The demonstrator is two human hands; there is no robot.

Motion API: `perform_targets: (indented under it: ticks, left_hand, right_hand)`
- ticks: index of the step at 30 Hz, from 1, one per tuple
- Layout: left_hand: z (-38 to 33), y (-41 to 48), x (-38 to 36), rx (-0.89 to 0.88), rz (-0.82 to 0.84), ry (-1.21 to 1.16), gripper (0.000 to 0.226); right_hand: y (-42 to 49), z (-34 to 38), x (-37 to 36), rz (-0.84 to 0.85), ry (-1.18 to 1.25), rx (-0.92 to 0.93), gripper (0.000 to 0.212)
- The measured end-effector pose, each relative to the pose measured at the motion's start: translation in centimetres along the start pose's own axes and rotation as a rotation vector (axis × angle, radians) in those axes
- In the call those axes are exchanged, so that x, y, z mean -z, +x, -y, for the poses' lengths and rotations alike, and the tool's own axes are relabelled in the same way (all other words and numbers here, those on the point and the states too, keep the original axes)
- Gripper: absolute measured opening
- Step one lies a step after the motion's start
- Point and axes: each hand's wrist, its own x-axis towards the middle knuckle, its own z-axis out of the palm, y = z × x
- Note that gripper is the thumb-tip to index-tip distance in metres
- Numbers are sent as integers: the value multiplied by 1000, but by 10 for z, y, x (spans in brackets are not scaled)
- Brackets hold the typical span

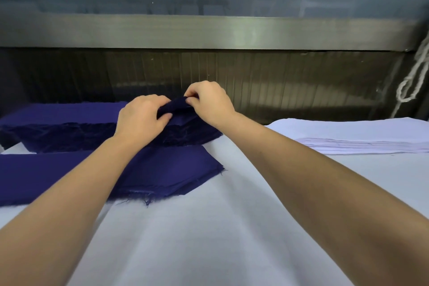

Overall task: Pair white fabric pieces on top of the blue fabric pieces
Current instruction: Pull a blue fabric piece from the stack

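White table (209,227) — both hands (141,118) pinch blue fabric piece (178,109).

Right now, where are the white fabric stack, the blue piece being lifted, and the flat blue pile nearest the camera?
white fabric stack (362,134): head view, on its top sheet.
lifted blue piece (180,105): head view, on the raised fold.
near blue pile (167,174): head view, on its top layer.
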Motion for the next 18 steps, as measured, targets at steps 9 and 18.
perform_targets:
  ticks: [9, 18]
  left_hand:
    - [47, -7, 17, 150, -104, 238, 20]
    - [27, -27, 35, -287, -80, 284, 11]
  right_hand:
    - [-36, -36, 34, -314, 377, -106, 20]
    - [-141, -126, 116, -344, 284, -254, 21]
